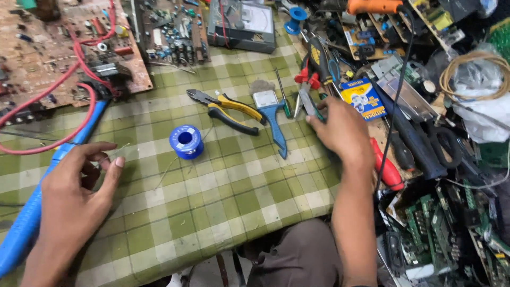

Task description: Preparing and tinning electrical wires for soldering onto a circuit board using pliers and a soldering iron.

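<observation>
Solder wire (119, 151), a thin strand, is pinched between thumb and forefinger of the left hand (79, 183), near the left edge of the green checked tablecloth (223, 196); it trails right toward the blue solder spool (186, 141), which stands near the middle of the cloth. A long blue soldering iron (32, 212) lies just beside that hand, running toward the brown circuit board (58, 48) at the far left corner.

The right hand (340, 133) reaches toward the cluttered right edge, fingers curled down among small tools; whether they grip anything I cannot tell, as the back of the hand hides the tips. Yellow-handled pliers (228, 110) and a blue-handled tool (272, 114) lie between the spool and that hand. A red-handled screwdriver (387, 169) sits just right of the wrist.

As a judgement, drawing the wire well calls for a light, steady pinch so the strand feeds without kinking, and for keeping it off the iron.
</observation>
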